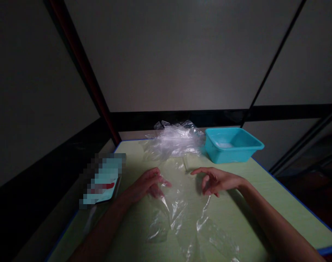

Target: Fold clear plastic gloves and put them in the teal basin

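Note:
A clear plastic bag [179, 214] is spread over the near middle of the pale green table, thin and creased. My left hand [152, 182] is closed on the bag's left side, with some film lying over its fingertips. On the other side, my right hand [215, 181] has its index finger stretched out toward the left, while the thumb and lower fingers pinch the bag's right edge. Film hangs below those fingers toward the table. Beyond both hands lies a crumpled heap of clear plastic bags [176, 140].
A turquoise plastic basin [231, 155] with something whitish inside stands at the back right of the table [288, 214]. At the left lies a tablet-like device [108, 189], partly pixelated. Pale panels with dark strips rise behind the table's blue edge.

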Demonstrator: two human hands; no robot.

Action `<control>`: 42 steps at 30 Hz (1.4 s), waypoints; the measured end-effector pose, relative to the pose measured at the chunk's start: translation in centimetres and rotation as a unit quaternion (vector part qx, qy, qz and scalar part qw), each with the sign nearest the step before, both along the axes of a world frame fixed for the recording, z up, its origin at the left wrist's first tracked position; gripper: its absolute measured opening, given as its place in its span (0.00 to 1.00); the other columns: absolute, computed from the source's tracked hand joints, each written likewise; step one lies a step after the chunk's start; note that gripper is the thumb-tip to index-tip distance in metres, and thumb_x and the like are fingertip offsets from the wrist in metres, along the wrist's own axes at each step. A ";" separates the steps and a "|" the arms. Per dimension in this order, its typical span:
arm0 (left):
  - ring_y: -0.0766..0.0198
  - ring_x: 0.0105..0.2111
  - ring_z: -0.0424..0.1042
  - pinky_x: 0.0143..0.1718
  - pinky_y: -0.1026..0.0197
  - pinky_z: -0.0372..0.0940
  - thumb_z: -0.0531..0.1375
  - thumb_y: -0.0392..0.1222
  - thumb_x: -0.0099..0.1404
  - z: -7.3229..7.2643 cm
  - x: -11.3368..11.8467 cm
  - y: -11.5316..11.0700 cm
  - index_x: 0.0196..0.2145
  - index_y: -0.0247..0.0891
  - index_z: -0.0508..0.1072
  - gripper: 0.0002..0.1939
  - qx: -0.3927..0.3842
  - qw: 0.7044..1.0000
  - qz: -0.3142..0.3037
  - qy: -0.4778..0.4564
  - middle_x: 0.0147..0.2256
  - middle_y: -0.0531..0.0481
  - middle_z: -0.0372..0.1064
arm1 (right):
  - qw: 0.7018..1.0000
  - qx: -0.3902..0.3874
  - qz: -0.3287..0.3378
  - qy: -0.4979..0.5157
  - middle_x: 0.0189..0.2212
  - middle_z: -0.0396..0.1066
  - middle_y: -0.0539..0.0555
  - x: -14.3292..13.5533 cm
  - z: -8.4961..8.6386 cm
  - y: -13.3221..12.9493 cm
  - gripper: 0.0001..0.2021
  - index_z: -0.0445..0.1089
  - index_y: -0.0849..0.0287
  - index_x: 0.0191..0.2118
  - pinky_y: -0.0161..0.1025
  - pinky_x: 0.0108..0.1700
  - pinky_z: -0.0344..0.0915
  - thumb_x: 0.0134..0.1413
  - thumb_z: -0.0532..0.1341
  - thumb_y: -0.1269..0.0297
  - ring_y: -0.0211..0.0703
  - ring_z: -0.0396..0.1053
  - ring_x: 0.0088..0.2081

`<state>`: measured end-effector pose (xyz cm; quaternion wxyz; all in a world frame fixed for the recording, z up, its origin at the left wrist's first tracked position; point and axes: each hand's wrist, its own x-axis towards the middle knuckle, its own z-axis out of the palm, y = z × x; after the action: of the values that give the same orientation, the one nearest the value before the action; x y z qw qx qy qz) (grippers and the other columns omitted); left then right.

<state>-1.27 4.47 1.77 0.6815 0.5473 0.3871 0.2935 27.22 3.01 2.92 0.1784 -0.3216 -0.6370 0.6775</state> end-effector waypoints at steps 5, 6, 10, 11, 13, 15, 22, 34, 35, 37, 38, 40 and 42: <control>0.59 0.21 0.73 0.13 0.70 0.58 0.59 0.47 0.55 1.6 0.2 -1.8 0.28 0.38 0.57 0.13 -0.076 0.980 -0.173 -0.060 0.33 0.42 0.73 | 0.999 -0.027 0.007 0.047 0.21 0.69 0.46 1.3 0.1 -0.1 0.34 0.55 0.57 0.52 0.25 0.13 0.55 0.34 0.67 0.69 0.32 0.63 0.17; 0.59 0.21 0.73 0.12 0.70 0.58 0.59 0.47 0.54 1.9 0.4 -2.2 0.28 0.38 0.57 0.14 -0.084 0.975 -0.191 -0.075 0.32 0.42 0.73 | 0.997 -0.030 -0.003 0.068 0.19 0.68 0.45 1.4 -0.1 -0.2 0.35 0.56 0.56 0.52 0.25 0.13 0.53 0.32 0.68 0.67 0.31 0.62 0.15; 0.61 0.15 0.71 0.09 0.71 0.55 0.60 0.47 0.53 2.5 0.8 -2.8 0.29 0.39 0.58 0.14 -0.084 0.977 -0.138 -0.139 0.28 0.45 0.73 | 0.980 -0.029 -0.077 0.184 0.14 0.62 0.40 1.1 -0.9 -0.5 0.39 0.59 0.58 0.50 0.27 0.18 0.56 0.24 0.70 0.59 0.28 0.58 0.12; 0.62 0.14 0.70 0.09 0.71 0.54 0.60 0.46 0.53 2.3 0.9 -2.6 0.29 0.39 0.58 0.13 -0.077 0.980 -0.107 -0.147 0.27 0.46 0.73 | 0.973 -0.025 -0.096 0.209 0.13 0.60 0.39 1.0 -1.0 -0.5 0.38 0.59 0.58 0.49 0.27 0.19 0.56 0.25 0.69 0.58 0.27 0.57 0.12; 0.63 0.15 0.70 0.09 0.71 0.54 0.60 0.45 0.52 1.7 0.9 -1.8 0.28 0.39 0.58 0.13 -0.066 0.987 -0.047 -0.140 0.28 0.46 0.73 | 0.963 -0.021 -0.129 0.235 0.13 0.57 0.39 0.7 -1.0 -0.4 0.36 0.59 0.57 0.49 0.27 0.20 0.56 0.28 0.68 0.57 0.27 0.55 0.13; 0.63 0.17 0.71 0.11 0.71 0.55 0.60 0.43 0.52 0.8 0.7 -0.9 0.26 0.39 0.57 0.13 -0.057 0.993 0.000 -0.105 0.29 0.45 0.73 | 0.962 -0.020 -0.156 0.223 0.13 0.56 0.39 0.5 -0.7 -0.1 0.33 0.59 0.57 0.50 0.26 0.17 0.52 0.33 0.67 0.59 0.27 0.53 0.13; 0.65 0.15 0.67 0.14 0.67 0.56 0.58 0.41 0.47 -0.8 0.0 0.6 0.19 0.38 0.59 0.09 0.035 0.992 0.030 0.113 0.19 0.52 0.68 | 0.962 0.038 -0.261 0.067 0.18 0.66 0.46 0.5 0.0 1.0 0.24 0.59 0.62 0.46 0.27 0.16 0.52 0.39 0.64 0.66 0.29 0.58 0.16; 0.66 0.24 0.59 0.25 0.65 0.51 0.51 0.30 0.45 -0.3 -0.4 -0.2 0.17 0.38 0.57 0.05 0.341 0.813 0.038 0.470 0.20 0.56 0.58 | 0.936 0.091 -0.340 0.025 0.18 0.69 0.47 0.9 -1.6 2.0 0.24 0.58 0.61 0.41 0.35 0.23 0.61 0.34 0.65 0.63 0.36 0.65 0.19; 0.66 0.25 0.60 0.26 0.65 0.51 0.50 0.30 0.46 -0.2 -0.3 -0.4 0.18 0.38 0.56 0.05 0.349 0.792 0.040 0.500 0.21 0.55 0.58 | 0.936 0.089 -0.339 0.032 0.20 0.69 0.48 0.8 -1.4 1.9 0.24 0.57 0.62 0.41 0.35 0.25 0.62 0.35 0.65 0.63 0.37 0.66 0.20; 0.65 0.25 0.61 0.26 0.64 0.52 0.50 0.31 0.47 -0.1 0.0 -0.8 0.20 0.38 0.57 0.05 0.358 0.756 0.050 0.546 0.23 0.54 0.59 | 0.935 0.088 -0.341 0.044 0.21 0.70 0.49 0.7 -1.3 1.9 0.25 0.57 0.61 0.42 0.37 0.28 0.63 0.35 0.65 0.63 0.38 0.67 0.22; 0.64 0.26 0.62 0.26 0.64 0.52 0.50 0.31 0.48 0.0 0.1 -1.0 0.21 0.39 0.58 0.05 0.360 0.742 0.057 0.562 0.24 0.53 0.60 | 0.933 0.092 -0.344 0.045 0.21 0.70 0.49 0.6 -1.4 1.9 0.25 0.57 0.61 0.42 0.37 0.28 0.63 0.35 0.65 0.62 0.39 0.68 0.23; 0.63 0.27 0.63 0.26 0.63 0.53 0.50 0.30 0.48 0.0 0.3 -1.3 0.26 0.38 0.60 0.06 0.366 0.720 0.079 0.584 0.27 0.52 0.61 | 0.925 0.114 -0.360 0.034 0.19 0.69 0.48 0.5 -1.7 2.1 0.24 0.58 0.61 0.40 0.37 0.27 0.63 0.34 0.64 0.62 0.40 0.68 0.23; 0.62 0.31 0.65 0.28 0.62 0.56 0.50 0.30 0.49 -0.1 0.5 -1.5 0.33 0.38 0.60 0.12 0.385 0.700 0.104 0.592 0.34 0.49 0.62 | 0.911 0.153 -0.382 0.007 0.18 0.67 0.47 0.4 -2.2 2.3 0.21 0.59 0.61 0.38 0.36 0.25 0.62 0.34 0.63 0.61 0.40 0.67 0.22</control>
<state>-0.73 2.99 1.66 0.0069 0.7788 0.6190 0.1015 27.67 5.26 0.73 0.4755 -0.5043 -0.5598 0.4542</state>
